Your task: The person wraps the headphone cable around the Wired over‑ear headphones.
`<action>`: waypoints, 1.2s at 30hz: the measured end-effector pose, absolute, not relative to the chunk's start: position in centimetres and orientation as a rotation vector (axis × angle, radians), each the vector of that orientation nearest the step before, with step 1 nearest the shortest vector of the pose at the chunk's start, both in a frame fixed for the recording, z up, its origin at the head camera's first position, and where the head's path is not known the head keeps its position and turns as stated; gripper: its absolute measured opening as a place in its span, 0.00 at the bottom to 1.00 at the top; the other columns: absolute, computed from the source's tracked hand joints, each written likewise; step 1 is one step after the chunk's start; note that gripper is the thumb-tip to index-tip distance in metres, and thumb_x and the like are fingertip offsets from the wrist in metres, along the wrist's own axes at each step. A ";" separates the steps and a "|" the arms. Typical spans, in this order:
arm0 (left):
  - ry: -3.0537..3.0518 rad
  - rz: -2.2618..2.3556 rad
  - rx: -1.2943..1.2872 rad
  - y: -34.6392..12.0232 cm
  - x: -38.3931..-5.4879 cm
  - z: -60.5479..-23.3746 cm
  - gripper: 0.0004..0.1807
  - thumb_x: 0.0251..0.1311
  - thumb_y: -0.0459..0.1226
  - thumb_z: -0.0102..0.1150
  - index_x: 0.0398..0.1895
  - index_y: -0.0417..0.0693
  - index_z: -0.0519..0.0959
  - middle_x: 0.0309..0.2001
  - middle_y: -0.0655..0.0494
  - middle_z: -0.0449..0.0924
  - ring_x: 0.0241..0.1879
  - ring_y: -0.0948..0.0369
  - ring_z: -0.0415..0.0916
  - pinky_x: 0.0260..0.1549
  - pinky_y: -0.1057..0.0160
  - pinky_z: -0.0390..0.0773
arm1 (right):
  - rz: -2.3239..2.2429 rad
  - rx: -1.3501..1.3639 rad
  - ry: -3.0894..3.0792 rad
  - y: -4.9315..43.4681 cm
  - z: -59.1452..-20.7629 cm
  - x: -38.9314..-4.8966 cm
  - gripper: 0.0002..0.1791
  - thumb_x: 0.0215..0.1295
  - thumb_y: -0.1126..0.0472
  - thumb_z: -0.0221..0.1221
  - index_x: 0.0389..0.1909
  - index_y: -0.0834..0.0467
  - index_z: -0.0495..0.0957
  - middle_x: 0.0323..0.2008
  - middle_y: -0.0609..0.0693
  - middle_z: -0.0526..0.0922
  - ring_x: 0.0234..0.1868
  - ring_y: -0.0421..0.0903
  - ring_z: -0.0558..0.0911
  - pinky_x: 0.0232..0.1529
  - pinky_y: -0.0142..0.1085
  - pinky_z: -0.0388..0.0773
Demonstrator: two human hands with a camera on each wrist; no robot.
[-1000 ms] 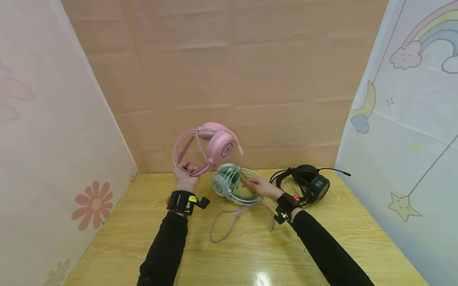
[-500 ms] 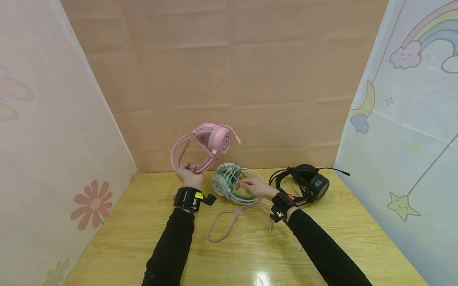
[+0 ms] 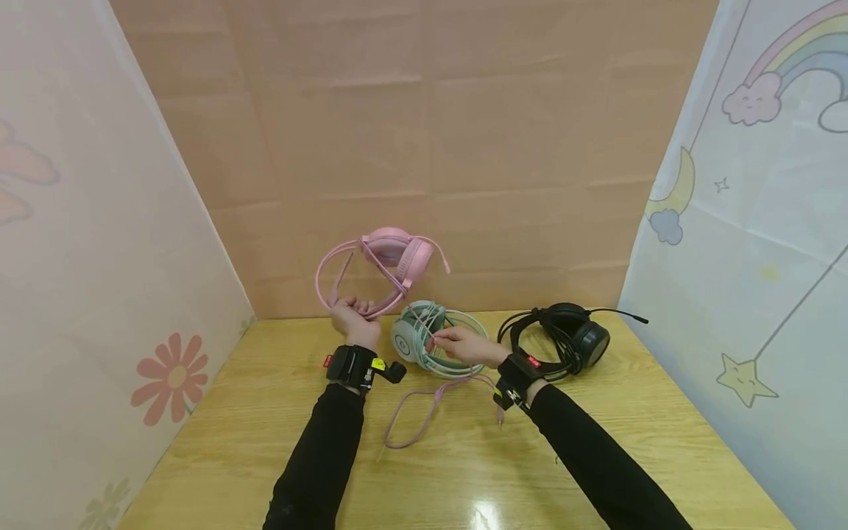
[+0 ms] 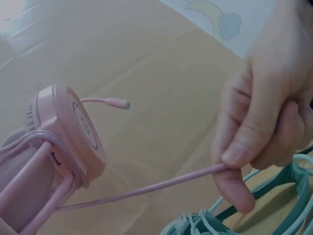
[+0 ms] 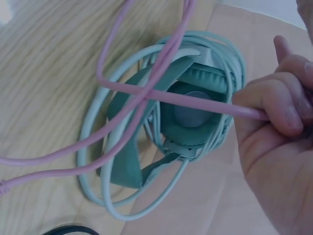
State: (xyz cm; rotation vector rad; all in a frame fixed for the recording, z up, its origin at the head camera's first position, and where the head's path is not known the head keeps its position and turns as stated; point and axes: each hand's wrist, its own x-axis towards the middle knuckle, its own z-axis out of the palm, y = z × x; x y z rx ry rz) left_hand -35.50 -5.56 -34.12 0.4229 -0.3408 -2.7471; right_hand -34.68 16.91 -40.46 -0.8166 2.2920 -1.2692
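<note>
Raised over the back of the table is a pink headset (image 3: 414, 261) with a microphone boom, its cable wrapped round the earcups and headband. My left hand (image 3: 355, 322) grips it by the headband. Between thumb and forefinger, my right hand (image 3: 467, 346) pinches the pink cable (image 4: 146, 188), which runs taut from the headset in the left wrist view. The rest of that cable trails onto the table in a loop, its plug at the right. Just under my right hand lies a mint-green headset (image 5: 190, 110) wound with its own cable; pink strands cross over it in the right wrist view.
On the right of the wooden table (image 3: 252, 427) sits a black headset (image 3: 563, 338) with its cable bundled and its microphone boom pointing right. A brown paper backdrop (image 3: 424, 147) stands behind, and printed panels flank both sides.
My right hand has moved left and slightly up, drawing the pink cable toward the pink headset. My left hand has shifted a little right, and the headset has turned in it.
</note>
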 end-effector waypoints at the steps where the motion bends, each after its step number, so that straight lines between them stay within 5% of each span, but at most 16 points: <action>1: -0.373 -2.737 0.429 -5.4 -35.5 -34.1 0.13 0.60 0.22 0.35 0.34 0.48 0.68 0.13 0.60 0.52 0.12 0.64 0.51 0.16 0.66 0.55 | -1.273 -0.818 2.288 16.9 -40.4 -34.7 0.21 0.80 0.58 0.41 0.53 0.69 0.76 0.13 0.42 0.55 0.12 0.38 0.53 0.17 0.30 0.55; 6: -0.523 -2.676 0.453 -4.7 -35.8 -34.2 0.15 0.61 0.23 0.39 0.19 0.46 0.59 0.14 0.60 0.54 0.14 0.63 0.53 0.16 0.66 0.58 | -1.298 -0.808 2.283 16.9 -39.9 -34.5 0.20 0.80 0.57 0.41 0.53 0.67 0.76 0.14 0.42 0.56 0.12 0.37 0.53 0.15 0.29 0.55; 16: -0.741 -2.498 0.331 -4.0 -36.4 -35.4 0.11 0.55 0.21 0.41 0.25 0.45 0.64 0.15 0.60 0.59 0.13 0.64 0.54 0.15 0.67 0.60 | -1.284 -0.813 2.284 17.1 -39.2 -34.4 0.19 0.80 0.57 0.40 0.52 0.64 0.77 0.14 0.42 0.55 0.12 0.37 0.52 0.17 0.29 0.56; 26: -1.061 -2.213 0.270 -3.9 -36.5 -35.8 0.15 0.58 0.24 0.44 0.19 0.50 0.68 0.14 0.63 0.63 0.14 0.64 0.59 0.16 0.68 0.59 | -1.287 -0.750 2.319 17.3 -38.2 -34.6 0.17 0.80 0.55 0.41 0.42 0.58 0.77 0.14 0.43 0.55 0.12 0.38 0.52 0.17 0.34 0.55; 36: -1.361 -1.885 0.233 -4.1 -36.2 -35.2 0.09 0.60 0.27 0.48 0.28 0.46 0.77 0.24 0.60 0.67 0.25 0.62 0.61 0.29 0.65 0.60 | -1.355 -0.826 2.400 18.0 -37.3 -35.0 0.18 0.79 0.59 0.44 0.31 0.61 0.75 0.18 0.45 0.59 0.17 0.39 0.55 0.24 0.31 0.56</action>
